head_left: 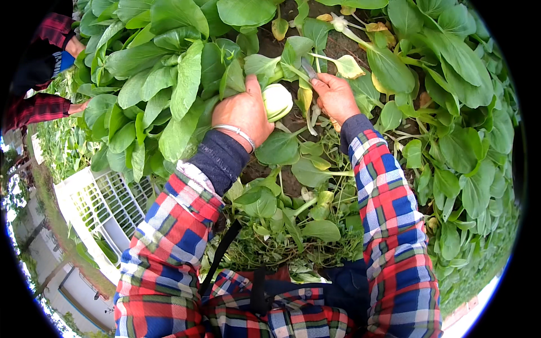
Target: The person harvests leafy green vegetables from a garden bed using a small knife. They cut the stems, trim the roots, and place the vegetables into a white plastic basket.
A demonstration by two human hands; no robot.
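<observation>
My left hand (243,114), with a pale bangle at its wrist, is wrapped round a head of bok choy (278,102). The round, whitish cut base of the bok choy faces right, toward my other hand. Closed on a knife, my right hand (337,99) is a short way to the right. The knife's narrow grey blade (307,68) points up and left, near some loose leaves; most of its handle is hidden by my fingers. A yellowing leaf (350,67) lies just beyond the blade.
Leafy bok choy plants (445,67) crowd the right and the far left. Trimmed leaves (321,230) lie on the soil before me. A white plastic crate (115,205) stands at the left. At the upper left, another person's red checked sleeve (42,110) reaches into the plants.
</observation>
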